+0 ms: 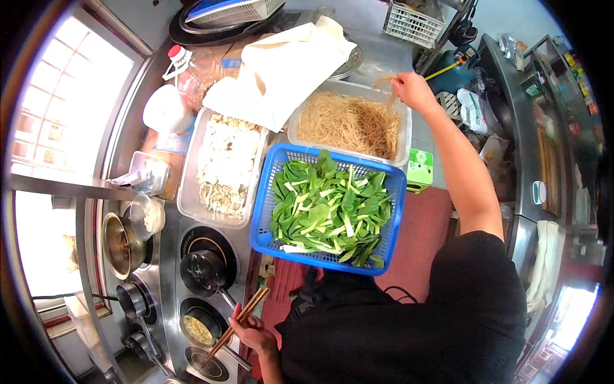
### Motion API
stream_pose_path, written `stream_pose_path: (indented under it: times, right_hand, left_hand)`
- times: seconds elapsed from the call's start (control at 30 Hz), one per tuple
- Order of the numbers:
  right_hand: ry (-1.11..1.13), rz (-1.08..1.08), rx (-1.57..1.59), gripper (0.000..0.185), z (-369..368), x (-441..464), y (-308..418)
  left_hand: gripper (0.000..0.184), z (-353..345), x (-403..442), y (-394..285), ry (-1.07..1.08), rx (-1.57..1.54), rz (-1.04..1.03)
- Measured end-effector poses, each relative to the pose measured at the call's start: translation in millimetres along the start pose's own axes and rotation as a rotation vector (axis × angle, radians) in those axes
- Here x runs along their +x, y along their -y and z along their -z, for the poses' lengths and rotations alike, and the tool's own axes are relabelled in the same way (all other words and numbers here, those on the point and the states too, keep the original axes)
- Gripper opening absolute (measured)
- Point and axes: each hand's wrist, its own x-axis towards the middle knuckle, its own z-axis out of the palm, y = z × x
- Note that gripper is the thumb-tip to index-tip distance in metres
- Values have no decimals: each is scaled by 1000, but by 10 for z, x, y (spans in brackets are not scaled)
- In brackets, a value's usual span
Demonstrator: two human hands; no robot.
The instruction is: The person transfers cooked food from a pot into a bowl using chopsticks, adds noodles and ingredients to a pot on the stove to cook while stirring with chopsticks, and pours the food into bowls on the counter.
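Note:
My right hand (414, 91) pinches a small tuft of thin brown noodles (385, 81) at the right end of a clear plastic tub. More noodles (348, 125) lie heaped in that tub (294, 137). My left hand (254, 333) is closed around a pair of wooden chopsticks (235, 325), held over the stove beside the pan handles. Under it, a small pan (199, 328) holds pale yellow pieces in liquid. A blue plastic basket (400, 221) of cut leafy greens (329, 211) sits before the noodle tub. Left of the basket stands a clear tub (185, 192) of torn pale mushrooms (227, 160).
A black saucepan (201, 272) sits on a burner, with further pots (131, 299) and a metal bowl (121, 246) to its left. A cream cloth (275, 70) drapes behind the tubs, beside a red-capped jug (195, 70). A green box (419, 169) and gas cylinder (455, 67) stand right.

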Motion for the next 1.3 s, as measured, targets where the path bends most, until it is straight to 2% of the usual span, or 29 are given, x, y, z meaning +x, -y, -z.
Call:
stream_pose_path:
  times: [0.03,0.1,0.23,0.3,0.33,0.43,0.5,0.6,0.73,0.87,1.1,1.3]
  right_hand:
    - [-6,1,-2,27,72,-46,76]
    - [8,-119,323,28,190,-145,212]
    - [72,-132,133,31,-575,-258,-262]
    - [139,-7,-76,30,-743,-451,-242]
    - [140,4,-77,30,-706,-473,-168]
    - [123,-80,38,28,-510,-503,30]
    - [91,-149,349,28,-371,-504,194]
    - [97,-122,376,27,-216,-556,507]
    - [154,-53,519,24,155,-862,1417]
    - [304,64,686,22,275,-1277,2475]
    - [644,408,855,20,-180,-2425,4491]
    - [978,567,912,19,-1154,-3739,5939]
  left_hand:
    - [53,3,1,-5,4,-4,-1]
    - [52,14,-7,-13,60,-5,-15]
    - [52,154,75,24,65,-43,-30]
    - [52,210,66,-4,86,-76,-35]
    - [52,234,56,-21,78,-84,-36]
    - [51,351,35,-59,-5,-110,-13]
    - [51,447,47,-64,19,-68,-2]
    - [50,590,74,-86,35,-90,-6]
    - [50,1048,216,-40,137,-219,66]
    - [50,1366,156,-112,25,-268,60]
    - [52,2371,222,-114,-112,-366,-12]
    - [54,3181,126,-184,-304,-380,-73]
